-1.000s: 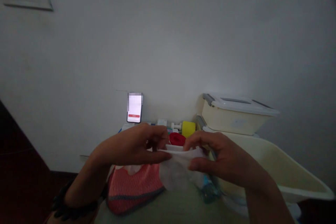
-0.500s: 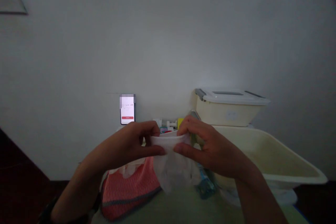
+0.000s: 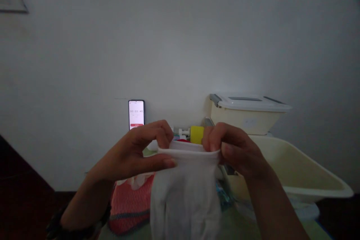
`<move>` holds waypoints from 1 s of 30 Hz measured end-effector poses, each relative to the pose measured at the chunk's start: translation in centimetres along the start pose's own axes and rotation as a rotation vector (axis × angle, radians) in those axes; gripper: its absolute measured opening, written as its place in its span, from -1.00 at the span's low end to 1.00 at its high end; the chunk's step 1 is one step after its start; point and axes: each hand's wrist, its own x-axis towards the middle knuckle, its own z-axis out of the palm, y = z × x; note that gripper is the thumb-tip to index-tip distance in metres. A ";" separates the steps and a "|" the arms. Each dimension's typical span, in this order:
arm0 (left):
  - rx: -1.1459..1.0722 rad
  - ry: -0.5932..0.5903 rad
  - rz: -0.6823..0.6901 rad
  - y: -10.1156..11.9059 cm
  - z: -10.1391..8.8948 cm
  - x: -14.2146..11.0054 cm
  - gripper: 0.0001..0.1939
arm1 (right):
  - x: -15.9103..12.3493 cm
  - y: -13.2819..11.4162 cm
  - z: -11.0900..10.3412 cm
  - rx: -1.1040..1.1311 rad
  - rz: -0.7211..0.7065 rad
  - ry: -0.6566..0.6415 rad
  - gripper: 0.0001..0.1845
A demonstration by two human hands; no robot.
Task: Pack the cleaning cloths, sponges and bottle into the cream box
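A thin white disposable glove [image 3: 187,191] hangs between my hands, its rolled cuff stretched wide and its lower end cut off by the frame. My left hand [image 3: 149,146] pinches the cuff's left side, fingers hooked inside the opening and thumb outside. At the right end of the cuff, my right hand [image 3: 233,146] grips the rim with its fingertips tucked in. Behind and below the glove lies a folded red cloth [image 3: 129,198] with a grey stripe, partly covered, with something pale and crumpled at its top edge.
A phone [image 3: 136,114] showing a timer leans on the wall. Beyond my hands lies a yellow item [image 3: 197,135] beside a white pump top [image 3: 184,132]. On the right stand a cream basin [image 3: 309,191] and a lidded storage box [image 3: 239,120]. A teal item [image 3: 223,197] is partly hidden.
The glove's cuff has been stretched wider, my right hand moving right to its end. The glove now hangs longer and nearer. More of the yellow item shows.
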 end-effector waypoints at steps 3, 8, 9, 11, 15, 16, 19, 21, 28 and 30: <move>0.037 0.095 -0.009 -0.5 0.2 0.3 -0.74 | 0.3 0.1 0.4 -0.111 0.077 0.080 -0.80; -0.177 0.200 -0.166 -1.4 0.7 0.8 -0.80 | 0.7 -0.1 0.8 -0.420 0.072 0.078 -0.87; -0.225 0.213 -0.206 -1.5 0.7 0.8 -0.81 | 0.7 -0.2 0.8 -0.491 0.038 0.085 -0.88; -0.261 0.242 -0.262 -1.4 0.8 0.8 -0.82 | 0.8 -0.4 0.7 -0.588 -0.030 0.110 -0.88; -0.203 0.298 -0.293 -0.9 0.7 0.6 -0.80 | 0.9 -0.2 0.5 -0.523 0.018 0.196 -0.85; -0.189 0.312 -0.293 -0.8 0.7 0.6 -0.79 | 1.0 -0.1 0.6 -0.472 0.069 0.213 -0.84; -0.164 0.345 -0.284 -0.8 1.0 0.7 -0.77 | 1.0 0.4 0.9 -0.347 0.166 0.254 -0.78; -0.169 0.365 -0.265 -0.7 1.2 0.9 -0.78 | 1.1 0.5 1.2 -0.256 0.162 0.275 -0.75; -0.195 0.399 -0.350 -1.1 1.4 1.3 -0.65 | 1.7 1.0 1.4 -0.138 0.185 0.420 -0.61; -0.204 0.416 -0.392 -1.3 1.3 1.3 -0.70 | 1.9 1.2 1.4 -0.175 0.179 0.460 -0.68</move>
